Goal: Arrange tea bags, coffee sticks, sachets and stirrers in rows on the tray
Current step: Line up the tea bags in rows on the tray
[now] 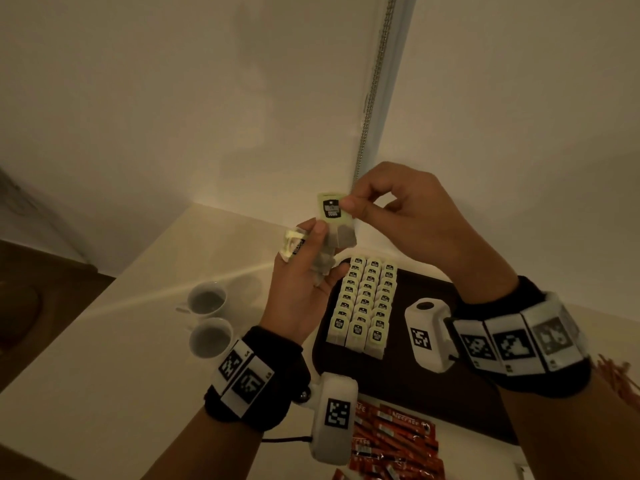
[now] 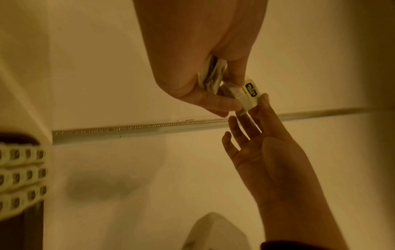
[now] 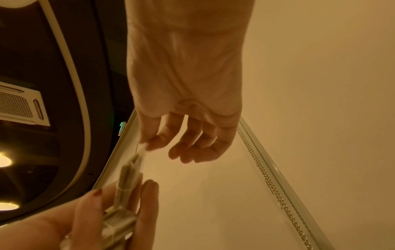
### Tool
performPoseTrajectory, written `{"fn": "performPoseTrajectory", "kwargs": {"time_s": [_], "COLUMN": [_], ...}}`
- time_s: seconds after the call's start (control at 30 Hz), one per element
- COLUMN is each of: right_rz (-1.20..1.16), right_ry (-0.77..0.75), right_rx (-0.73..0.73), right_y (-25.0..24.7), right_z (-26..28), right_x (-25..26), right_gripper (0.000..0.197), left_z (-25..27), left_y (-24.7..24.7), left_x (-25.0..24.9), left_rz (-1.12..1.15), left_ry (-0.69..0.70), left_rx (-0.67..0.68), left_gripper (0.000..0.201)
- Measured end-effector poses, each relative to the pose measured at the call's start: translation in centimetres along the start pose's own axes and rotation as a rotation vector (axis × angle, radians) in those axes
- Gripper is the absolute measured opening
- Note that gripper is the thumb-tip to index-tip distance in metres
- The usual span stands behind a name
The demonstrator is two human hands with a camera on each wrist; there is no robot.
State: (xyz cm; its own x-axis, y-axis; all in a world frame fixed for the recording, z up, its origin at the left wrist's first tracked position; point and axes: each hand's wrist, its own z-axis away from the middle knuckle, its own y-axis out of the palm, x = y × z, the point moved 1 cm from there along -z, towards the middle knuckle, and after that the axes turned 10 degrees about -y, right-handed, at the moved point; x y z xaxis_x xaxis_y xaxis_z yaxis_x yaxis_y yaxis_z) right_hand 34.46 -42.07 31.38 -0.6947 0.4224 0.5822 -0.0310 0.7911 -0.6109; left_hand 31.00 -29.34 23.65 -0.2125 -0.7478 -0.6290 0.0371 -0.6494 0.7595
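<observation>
While both hands are raised above the counter, these lines hold:

Right hand: the right hand (image 1: 398, 209) pinches the paper tag of 1 tea bag (image 1: 333, 206) between thumb and forefinger; the other fingers are loosely curled.

Held tea bag: its tag stands upright at the thumb tip, and its pouch (image 1: 346, 235) hangs just below, touching the bunch in the other hand.

Left hand: the left hand (image 1: 304, 292) is palm-up, just below and beside the right hand, with thumb and fingers curled round a bunch of tea bags (image 1: 323, 263); 1 tag of the bunch (image 1: 294, 244) sticks out past the thumb.

Tray: the dark tray (image 1: 408, 375) lies on the counter below both hands, mostly under the right wrist.

Rows: 3 rows of tea bags (image 1: 367, 303) stand side by side at the tray's far end, directly below the left hand's fingertips, tags facing up.

Coffee sticks: red coffee sticks (image 1: 391, 441) lie in a loose pile on the counter beside the tray's near edge, under the left wrist.

Stirrers: thin sticks (image 1: 620, 379), probably stirrers, lie beyond the right wrist, at the frame edge.

Cups: 2 white cups (image 1: 207, 317) sit on the counter (image 1: 121, 341), outward of the left hand.
</observation>
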Motion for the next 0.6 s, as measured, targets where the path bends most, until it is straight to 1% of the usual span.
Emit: {"fn": "performPoseTrajectory", "kwargs": {"time_s": [0.1,0.17,0.27,0.33,0.4,0.47,0.53,0.57,0.6], "right_rz": [0.008,0.026,-0.065,-0.068,-0.030,-0.005,0.029,0.045,0.062], "right_ry": [0.013,-0.001,0.045,0.045,0.016,0.019,0.021,0.014,0.009], "right_rx": [0.013,0.033,0.041,0.032,-0.009,-0.003,0.064,0.081,0.071], "right_y": [0.0,0.0,0.0,0.0,-0.1,0.0,0.5,0.8,0.9], "right_z": [0.0,0.0,0.1,0.3,0.7,1.2,1.5,1.7,1.7], "right_x": [0.2,0.2,0.2,0.3,0.5,0.8,1.0,1.0,0.9], "right_gripper": [0.008,0.007,0.015,0.016,0.016,0.033,0.052,0.054,0.051], "left_z": [0.2,0.2,0.3,0.4,0.4,0.4,0.5,0.5,0.5], "left_y": [0.2,0.3,0.3,0.3,0.2,0.0,-0.1,0.0,0.0], "left_x": [0.1,0.3,0.4,0.5,0.4,0.4,0.3,0.3,0.3], "left_rz": [0.073,0.058,0.009,-0.006,-0.035,-0.092,-0.128,-0.137,-0.139], "left_ry": [-0.042,-0.045,-0.035,-0.018,0.038,0.100,0.130,0.134,0.135], "left_rx": [0.030,0.031,0.024,-0.012,-0.064,-0.095,-0.098,-0.096,-0.099], "left_gripper": [0.015,0.015,0.014,0.009,0.008,0.008,0.008,0.008,0.009]}}
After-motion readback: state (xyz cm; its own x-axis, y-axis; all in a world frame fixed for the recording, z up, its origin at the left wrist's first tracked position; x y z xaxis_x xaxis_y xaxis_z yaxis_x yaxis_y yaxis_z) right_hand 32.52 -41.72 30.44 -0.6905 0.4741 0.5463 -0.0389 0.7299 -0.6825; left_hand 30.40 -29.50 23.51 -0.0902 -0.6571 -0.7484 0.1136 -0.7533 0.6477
